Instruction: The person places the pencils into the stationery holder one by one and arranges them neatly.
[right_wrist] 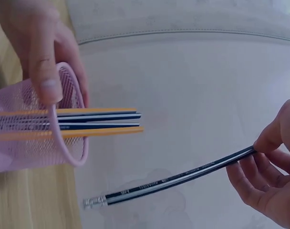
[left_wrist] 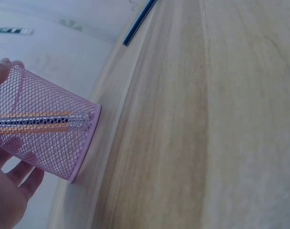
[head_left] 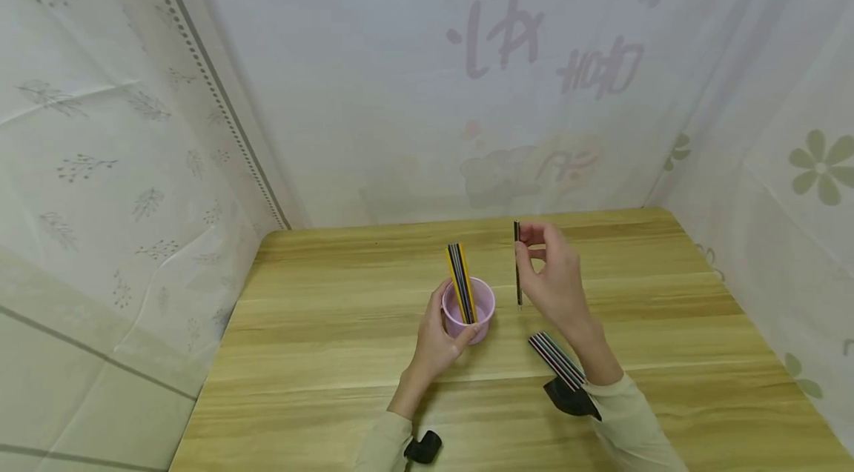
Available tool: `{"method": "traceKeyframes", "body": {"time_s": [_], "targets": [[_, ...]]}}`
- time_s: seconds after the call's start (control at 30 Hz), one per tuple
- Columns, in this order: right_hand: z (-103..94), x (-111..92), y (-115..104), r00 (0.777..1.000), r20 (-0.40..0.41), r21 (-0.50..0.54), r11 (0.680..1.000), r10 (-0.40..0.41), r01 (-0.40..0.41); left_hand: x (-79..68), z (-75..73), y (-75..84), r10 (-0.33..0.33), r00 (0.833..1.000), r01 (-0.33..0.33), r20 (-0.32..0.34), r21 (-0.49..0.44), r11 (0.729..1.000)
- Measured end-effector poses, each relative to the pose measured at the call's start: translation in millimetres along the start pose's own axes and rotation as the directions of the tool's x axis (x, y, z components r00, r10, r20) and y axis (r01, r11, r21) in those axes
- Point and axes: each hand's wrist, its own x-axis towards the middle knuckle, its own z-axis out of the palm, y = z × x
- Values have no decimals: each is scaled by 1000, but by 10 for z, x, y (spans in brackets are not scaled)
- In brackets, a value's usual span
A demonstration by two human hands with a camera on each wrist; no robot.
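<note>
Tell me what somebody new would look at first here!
Probably the pink mesh cup in the person's left grip, orange and dark pencils leaning inside. Then the single dark pencil pinched in the right grip, right of the cup in the head view. Nearer the person, more striped pencils lie on the wooden table.

The table [head_left: 320, 294] shows wood grain under a smooth, faintly satin face, out to its rounded far corners. Behind its far edge hangs a matt, cloth-like sheet [head_left: 373, 87], creased beyond the left edge. The cup [left_wrist: 54, 95] is open mesh, metal or plastic, with a smooth rim. The pencil [right_wrist: 183, 180] looks smooth and glossy, its silvery end shiny like metal. The sleeves [head_left: 634, 420] are matt cloth.
</note>
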Motion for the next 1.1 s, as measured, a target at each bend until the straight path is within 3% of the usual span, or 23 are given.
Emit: {"method": "traceKeyframes", "body": {"time_s": [0.23,0.33,0.53,0.8,1.1], "targets": [[121,63,-71,999,-42,136,990,-15,21,4,-12,-10,35,999,-35,-16,9,999],[187,75,-124,999,-51,145,989,-9,17,6,-32,90,29,999,-29,-16,-14,999],[261,87,-263,999,-43,145,989,24,-18,13,-17,51,4,1000,-4,-6,-43,999],[523,-16,248,994,14,100,989,111,-112,2,-8,-10,-13,1000,13,14,-19,1000],[667,-83,441,983,109,106,982,145,-156,5,-10,-3,17,1000,-17,4,1,1000]]}}
